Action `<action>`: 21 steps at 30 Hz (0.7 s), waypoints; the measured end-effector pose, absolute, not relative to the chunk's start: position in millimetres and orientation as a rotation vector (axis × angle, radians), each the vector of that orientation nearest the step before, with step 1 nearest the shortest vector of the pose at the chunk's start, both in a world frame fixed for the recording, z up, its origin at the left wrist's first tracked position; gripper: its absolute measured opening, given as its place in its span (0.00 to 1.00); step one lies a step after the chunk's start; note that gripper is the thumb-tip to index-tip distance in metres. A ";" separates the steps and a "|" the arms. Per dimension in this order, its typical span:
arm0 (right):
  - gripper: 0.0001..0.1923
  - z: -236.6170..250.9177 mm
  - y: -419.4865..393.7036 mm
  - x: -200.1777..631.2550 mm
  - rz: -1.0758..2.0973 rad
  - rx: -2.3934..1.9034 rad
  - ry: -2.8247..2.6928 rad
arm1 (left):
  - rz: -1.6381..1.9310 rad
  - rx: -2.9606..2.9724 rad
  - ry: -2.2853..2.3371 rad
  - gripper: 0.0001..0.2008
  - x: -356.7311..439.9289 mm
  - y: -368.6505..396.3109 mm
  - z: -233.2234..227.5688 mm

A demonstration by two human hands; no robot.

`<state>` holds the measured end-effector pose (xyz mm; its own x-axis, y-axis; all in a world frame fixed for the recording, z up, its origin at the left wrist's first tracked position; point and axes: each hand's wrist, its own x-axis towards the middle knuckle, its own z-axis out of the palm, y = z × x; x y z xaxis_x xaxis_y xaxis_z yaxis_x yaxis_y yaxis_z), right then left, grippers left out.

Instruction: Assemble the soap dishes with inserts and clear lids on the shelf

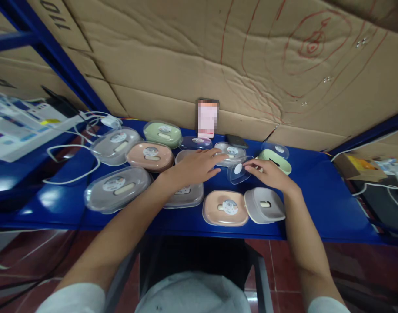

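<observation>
The blue shelf [316,204] runs across in front of me, backed by a wall of flattened cardboard [202,52]. Spread over it are oval soap boxes. At nine o'clock from my hands sit the big grey ones, already capped with clear lids: one near [118,189], one farther back [115,145]. At eleven o'clock a green box [162,133] and a peach box [150,156] are lidded as well. At six o'clock a peach box [225,208] and a small grey box [264,204] lie side by side, and I cannot tell whether these carry lids. At two o'clock a small green box [274,159] has a loose lid leaning behind it.

My left hand [194,167] lies flat and unclenched, fingers stretched toward twelve o'clock over a grey box [185,196], grasping nothing. My right hand [272,174] pinches a small clear lid [239,172] by its edge, holding it tilted just above the shelf, between my two hands.

By my reckoning most boxes are covered; this lid and a few small pieces at twelve o'clock remain.
</observation>
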<state>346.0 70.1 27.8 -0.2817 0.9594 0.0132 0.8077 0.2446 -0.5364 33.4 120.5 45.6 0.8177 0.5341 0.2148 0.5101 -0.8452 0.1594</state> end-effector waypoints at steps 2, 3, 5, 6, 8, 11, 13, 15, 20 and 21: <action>0.19 22.2 74.3 341.2 0.537 -1.651 -2.194 | 0.541 2.936 0.705 0.22 40.6 97.4 52.2; 0.20 19.3 76.7 338.6 0.501 -1.662 -2.198 | 0.604 2.951 0.596 0.23 46.3 83.0 54.5; 0.21 14.9 80.5 334.2 0.464 -1.672 -2.196 | 0.668 2.981 0.327 0.26 59.6 54.4 54.9; 0.22 13.9 81.3 332.6 0.461 -1.668 -2.190 | 0.633 3.003 0.254 0.27 66.2 42.6 52.5; 0.22 15.0 81.3 331.1 0.459 -1.647 -2.176 | 0.576 3.063 0.226 0.27 76.8 27.9 44.0; 0.23 23.5 83.8 332.2 0.397 -1.593 -2.071 | 0.550 3.106 0.247 0.23 83.7 26.6 28.6; 0.21 29.9 92.7 336.0 0.236 -1.534 -1.914 | 0.550 3.074 0.247 0.20 83.7 32.0 21.4; 0.15 33.2 107.0 343.3 0.107 -1.463 -1.859 | 0.545 3.021 0.255 0.19 82.7 36.5 17.2; 0.24 23.2 135.4 367.6 0.296 -1.481 -2.179 | 0.578 2.925 0.332 0.18 83.4 36.1 10.6; 0.28 20.0 136.9 369.8 0.355 -1.508 -2.205 | 0.579 2.927 0.334 0.18 83.8 35.0 9.5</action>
